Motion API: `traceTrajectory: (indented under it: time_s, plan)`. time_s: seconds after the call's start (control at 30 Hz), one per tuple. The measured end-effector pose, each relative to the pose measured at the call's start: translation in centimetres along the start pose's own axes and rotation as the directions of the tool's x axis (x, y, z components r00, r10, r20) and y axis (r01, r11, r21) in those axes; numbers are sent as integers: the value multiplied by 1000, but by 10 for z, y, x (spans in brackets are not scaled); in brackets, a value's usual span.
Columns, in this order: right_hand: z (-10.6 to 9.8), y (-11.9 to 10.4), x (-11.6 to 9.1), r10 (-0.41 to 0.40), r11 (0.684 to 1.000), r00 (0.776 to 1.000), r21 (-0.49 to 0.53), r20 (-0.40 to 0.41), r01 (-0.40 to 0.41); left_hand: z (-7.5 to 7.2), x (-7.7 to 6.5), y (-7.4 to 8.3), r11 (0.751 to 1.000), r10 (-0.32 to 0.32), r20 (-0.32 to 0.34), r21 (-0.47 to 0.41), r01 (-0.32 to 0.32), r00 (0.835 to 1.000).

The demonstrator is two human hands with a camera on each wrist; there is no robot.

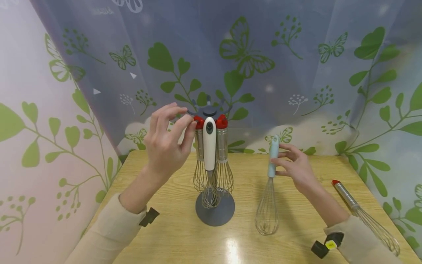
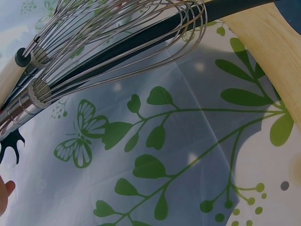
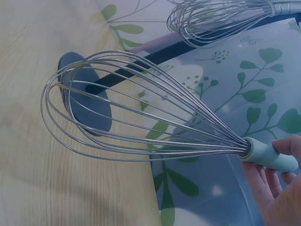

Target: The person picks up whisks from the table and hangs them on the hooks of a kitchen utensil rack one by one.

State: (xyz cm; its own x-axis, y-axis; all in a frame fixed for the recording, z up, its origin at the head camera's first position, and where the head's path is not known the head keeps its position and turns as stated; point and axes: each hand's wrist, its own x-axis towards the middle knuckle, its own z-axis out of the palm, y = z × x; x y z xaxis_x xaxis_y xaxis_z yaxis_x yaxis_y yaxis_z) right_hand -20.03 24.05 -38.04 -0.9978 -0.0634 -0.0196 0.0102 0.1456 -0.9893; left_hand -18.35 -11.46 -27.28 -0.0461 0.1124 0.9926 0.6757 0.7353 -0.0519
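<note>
My left hand [image 1: 168, 143] is raised at the upper left of a dark whisk stand [image 1: 215, 216]. Its thumb and forefinger pinch at the red end of a metal-handled whisk [image 1: 199, 141] hanging there; in the left wrist view that grip lies outside the frame. A white-handled whisk [image 1: 210, 146] hangs in front, and another red-ended whisk [image 1: 223, 146] hangs on the right. My right hand [image 1: 298, 168] holds a light blue-handled whisk [image 1: 272, 161] by its handle, wires pointing down. In the right wrist view, thumb and fingers wrap that handle [image 3: 268, 155].
A red-tipped metal whisk [image 1: 346, 194] lies on the right side of the wooden table [image 1: 158, 234]. Curtains [image 1: 204, 47] with leaf and butterfly prints enclose the back and sides. Dark hooks [image 1: 209, 109] spread out from the stand's top.
</note>
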Motion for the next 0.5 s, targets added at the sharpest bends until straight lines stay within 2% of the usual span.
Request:
traceTrajectory:
  time_s: [0.5]
  plan:
    - [17,-22,-5,-27,1000,1000,16,8,26,-1,0,0,1000,-2,3,-6,2,1000]
